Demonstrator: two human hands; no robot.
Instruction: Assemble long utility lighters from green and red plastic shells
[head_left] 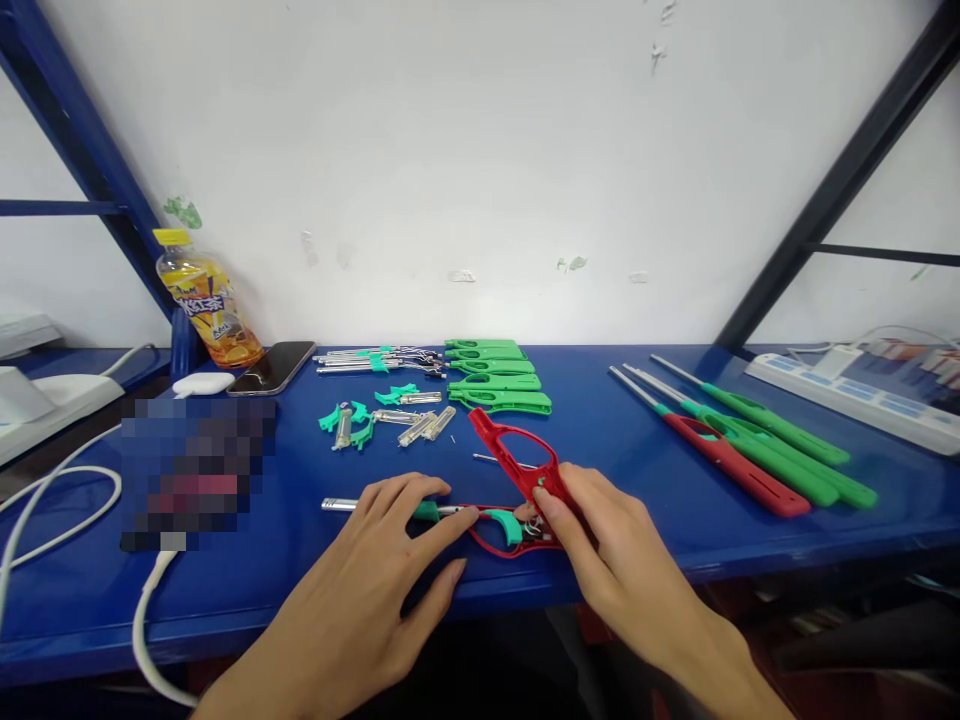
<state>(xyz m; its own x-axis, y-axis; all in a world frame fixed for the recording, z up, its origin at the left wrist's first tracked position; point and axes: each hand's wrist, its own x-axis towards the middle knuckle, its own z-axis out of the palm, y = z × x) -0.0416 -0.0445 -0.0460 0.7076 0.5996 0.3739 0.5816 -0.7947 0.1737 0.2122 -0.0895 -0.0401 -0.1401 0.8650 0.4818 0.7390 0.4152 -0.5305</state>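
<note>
My left hand [375, 560] lies over the metal tube [340, 505] of a gas lighter, steadying it on the table. Its index fingertip touches the front of the lighter's red lower shell half [491, 545]. Inside that half sit a green trigger [506, 525] and small dark parts with wires. My right hand [615, 540] grips the red upper shell half [517, 450], raised and tilted above the lower half, thumb on top. Behind it a thin metal rod [491, 458] lies on the table. The inner parts near my right fingers are partly hidden.
Green shell halves [495, 382], metal tubes [375, 360], clear fuel tanks [412, 425] and green triggers [362, 432] lie behind my hands. Several lighters [750, 450] lie right, near a power strip [862, 400]. Left are a phone [274, 368], bottle [210, 310] and white cable [146, 620].
</note>
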